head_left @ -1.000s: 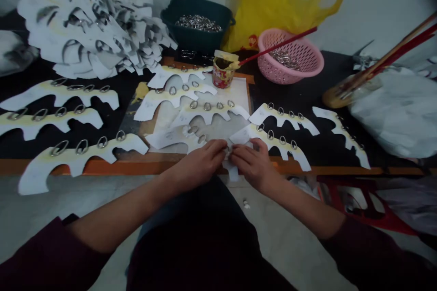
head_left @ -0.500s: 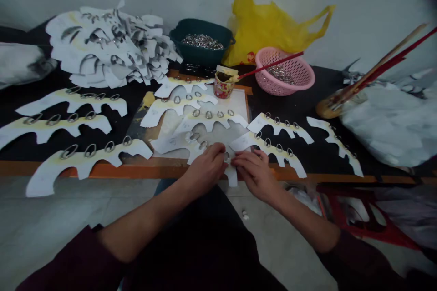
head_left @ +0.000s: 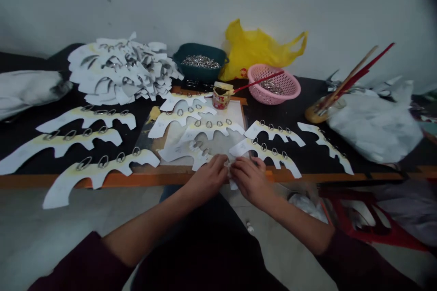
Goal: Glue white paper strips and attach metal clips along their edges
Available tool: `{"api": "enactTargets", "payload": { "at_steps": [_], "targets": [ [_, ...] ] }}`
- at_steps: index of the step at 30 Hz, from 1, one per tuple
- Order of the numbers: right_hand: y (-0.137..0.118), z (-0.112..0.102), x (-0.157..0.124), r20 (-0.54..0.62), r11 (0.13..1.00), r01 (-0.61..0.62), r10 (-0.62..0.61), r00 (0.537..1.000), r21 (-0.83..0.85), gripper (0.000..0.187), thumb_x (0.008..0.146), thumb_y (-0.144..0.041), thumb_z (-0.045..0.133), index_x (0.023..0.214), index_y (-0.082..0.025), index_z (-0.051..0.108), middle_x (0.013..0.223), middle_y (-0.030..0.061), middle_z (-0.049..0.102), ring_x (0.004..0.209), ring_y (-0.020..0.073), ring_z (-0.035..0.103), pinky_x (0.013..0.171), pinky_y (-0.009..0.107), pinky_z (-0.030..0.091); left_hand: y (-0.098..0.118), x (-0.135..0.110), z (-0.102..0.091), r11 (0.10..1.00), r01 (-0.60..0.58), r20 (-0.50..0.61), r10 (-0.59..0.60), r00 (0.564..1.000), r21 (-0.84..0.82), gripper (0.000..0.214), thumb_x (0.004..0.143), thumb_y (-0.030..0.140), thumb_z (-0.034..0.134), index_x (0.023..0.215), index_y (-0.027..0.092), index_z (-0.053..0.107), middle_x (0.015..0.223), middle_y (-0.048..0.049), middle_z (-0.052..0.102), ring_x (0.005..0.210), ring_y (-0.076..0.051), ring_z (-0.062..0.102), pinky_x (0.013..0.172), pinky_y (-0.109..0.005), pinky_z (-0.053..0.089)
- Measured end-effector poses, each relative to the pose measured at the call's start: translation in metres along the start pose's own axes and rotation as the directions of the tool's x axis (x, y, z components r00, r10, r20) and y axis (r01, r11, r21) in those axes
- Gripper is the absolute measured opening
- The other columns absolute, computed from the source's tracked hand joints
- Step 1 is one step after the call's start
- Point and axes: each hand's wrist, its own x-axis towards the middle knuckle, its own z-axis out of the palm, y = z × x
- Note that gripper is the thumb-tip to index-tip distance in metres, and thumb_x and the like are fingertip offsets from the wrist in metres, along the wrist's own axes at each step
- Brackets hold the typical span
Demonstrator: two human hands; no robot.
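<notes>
My left hand (head_left: 210, 175) and my right hand (head_left: 251, 180) meet at the table's near edge, fingers bent and pinched on a white scalloped strip (head_left: 198, 158). Two metal rings show on the strip left of my hands; my fingers cover much of its right part. Its tip hangs below my fingers, over the edge. Just beyond lies another white strip (head_left: 213, 130) with several metal rings along its yellowish upper edge. To the right of my right hand rests a similar ringed strip (head_left: 273, 158).
More ringed strips (head_left: 102, 168) lie at left, before a heaped pile (head_left: 119, 72). At the back stand a dark green basin (head_left: 184, 70) of metal rings, a pink basket (head_left: 290, 91), a small glue pot (head_left: 221, 100) with a red stick, and a yellow bag (head_left: 262, 52). A jar with brushes (head_left: 316, 113) stands right.
The view has tilted upward, so the things at the back sit lower in the picture. Both my hands stay together on the strip, and their fingers now hide more of it.
</notes>
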Motion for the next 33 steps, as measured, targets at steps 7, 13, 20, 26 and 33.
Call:
{"api": "enactTargets", "payload": {
  "at_steps": [7,13,20,26,33],
  "targets": [
    [-0.012,0.003,0.009,-0.169,0.884,-0.462,0.466,0.868,0.068,0.011,0.081,-0.028,0.059,0.086,-0.018,0.061,0.101,0.0102,0.053,0.095,0.0234,0.051,0.075,0.036,0.041,-0.004,-0.017,-0.001,0.994,-0.052,-0.139,0.066,0.988,0.100,0.020,0.084,0.026,0.057,0.100,0.015,0.057,0.119,-0.0158,0.051,0.121,-0.032,0.040,0.097,-0.053,0.041],
    [-0.029,0.020,0.026,-0.102,0.802,-0.555,0.585,0.804,0.222,0.008,0.076,-0.022,0.059,0.070,-0.020,0.053,0.074,0.0035,0.055,0.075,0.0198,0.050,0.064,0.032,0.039,0.004,-0.031,-0.004,0.994,0.107,-0.288,-0.106,0.952,-0.012,0.021,0.079,0.027,0.062,0.099,0.021,0.058,0.118,-0.0128,0.050,0.120,-0.032,0.040,0.097,-0.057,0.038],
    [-0.055,-0.002,0.041,0.266,0.164,-0.507,0.694,0.669,0.846,0.020,0.071,-0.033,0.065,0.074,-0.020,0.050,0.065,-0.0030,0.052,0.058,0.0117,0.048,0.054,0.024,0.040,0.052,-0.056,-0.016,0.049,0.351,0.147,-0.847,0.510,-0.935,0.023,0.077,0.036,0.063,0.089,0.020,0.053,0.087,-0.0037,0.058,0.081,-0.017,0.058,0.076,-0.034,0.049],
    [-0.073,-0.002,0.035,0.280,0.137,-0.480,0.661,0.696,0.867,0.021,0.068,-0.031,0.070,0.072,-0.020,0.053,0.065,-0.0028,0.052,0.060,0.0110,0.047,0.056,0.023,0.040,0.048,-0.022,-0.020,-0.579,-0.092,0.461,-0.725,0.512,-0.810,0.030,0.064,0.030,0.076,0.088,0.017,0.063,0.085,-0.0017,0.067,0.075,-0.011,0.060,0.073,-0.022,0.047],
    [-0.061,0.003,0.017,0.407,-0.120,-0.420,0.582,0.704,0.899,0.025,0.072,-0.039,0.068,0.086,-0.020,0.059,0.085,0.0027,0.064,0.079,0.0156,0.058,0.076,0.029,0.046,0.045,-0.025,-0.005,-0.546,-0.062,0.455,-0.751,0.478,-0.836,0.029,0.063,0.026,0.077,0.088,0.015,0.067,0.084,-0.0023,0.070,0.074,-0.012,0.062,0.071,-0.022,0.047]
  ]
}}
